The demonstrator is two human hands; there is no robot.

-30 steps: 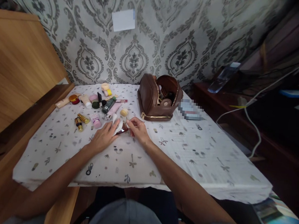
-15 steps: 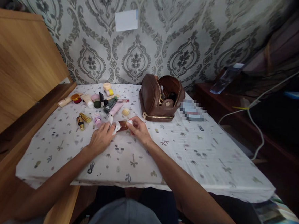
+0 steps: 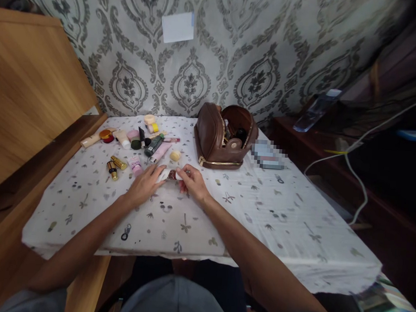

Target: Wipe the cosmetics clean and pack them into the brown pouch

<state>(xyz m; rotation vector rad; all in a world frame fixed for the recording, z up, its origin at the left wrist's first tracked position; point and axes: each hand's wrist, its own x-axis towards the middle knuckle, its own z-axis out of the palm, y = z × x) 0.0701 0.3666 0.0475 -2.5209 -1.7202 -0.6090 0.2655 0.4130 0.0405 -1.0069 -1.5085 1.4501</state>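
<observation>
A small dark brown bottle (image 3: 172, 174) with a white end lies crosswise between my hands, just above the cloth. My left hand (image 3: 143, 185) is closed on a white tissue (image 3: 162, 175) at the bottle's left end. On the other side, the thumb and fingers of my right hand (image 3: 194, 183) pinch the bottle's white right end. A pink-and-white tube (image 3: 135, 164) lies just beyond my left hand. Farther out are a round cream-coloured piece (image 3: 175, 155), a pink tube (image 3: 160, 152) and a dark green tube (image 3: 154, 145).
A brown zip bag (image 3: 212, 137) stands unzipped, with items inside. Gold-coloured tubes (image 3: 112, 170) and several cosmetics lie on the left. A blurred-out pale object (image 3: 268, 155) is right of the bag. A wooden panel (image 3: 34, 91) borders the left side.
My left hand has shifted slightly, and the tissue and bottle have turned a little. More right fingers now show beneath the bottle. The surrounding items stay put.
</observation>
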